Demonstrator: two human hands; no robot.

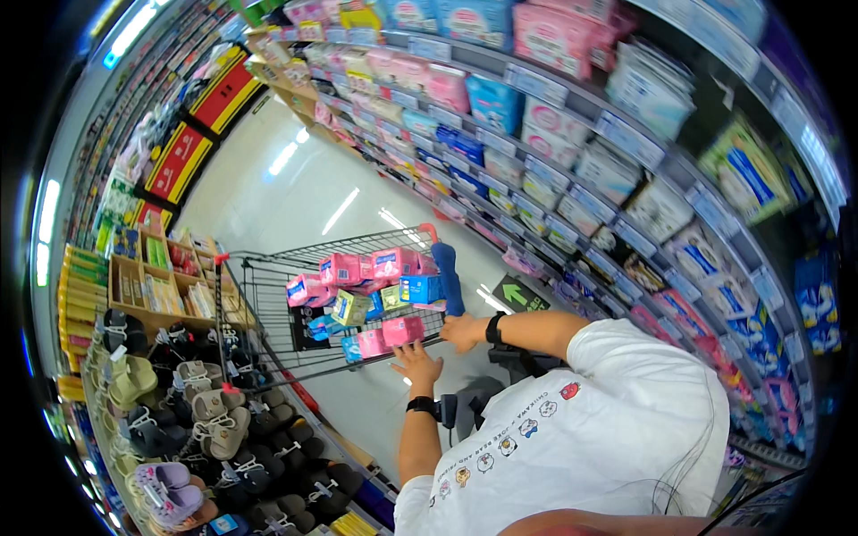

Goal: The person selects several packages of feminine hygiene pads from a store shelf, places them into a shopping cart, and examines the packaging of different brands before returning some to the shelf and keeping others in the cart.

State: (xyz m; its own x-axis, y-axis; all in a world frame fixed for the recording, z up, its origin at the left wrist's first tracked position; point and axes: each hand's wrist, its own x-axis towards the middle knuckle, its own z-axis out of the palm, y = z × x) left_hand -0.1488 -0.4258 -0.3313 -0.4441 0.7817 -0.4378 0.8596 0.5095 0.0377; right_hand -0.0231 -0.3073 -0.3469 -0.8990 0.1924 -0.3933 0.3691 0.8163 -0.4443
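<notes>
A wire shopping cart (268, 268) with red corner caps stands before me, its handle in a blue sleeve (445, 275). My right hand (464, 332) rests at the near end of this handle, fingers bent over it. My left hand (417, 366) is spread open at the cart's side, fingertips by a pink package (402, 329); whether they touch is unclear. Inside the cart lie more pink packages (345, 269), a blue package (422, 289) and a green-and-white package (351, 307).
Shelves of packaged goods (496, 100) run along the right. On the left are a rack of slippers and clogs (218, 422) and a wooden compartment display (127, 288). A green arrow floor sign (516, 293) lies beyond the handle, on pale glossy floor (268, 181).
</notes>
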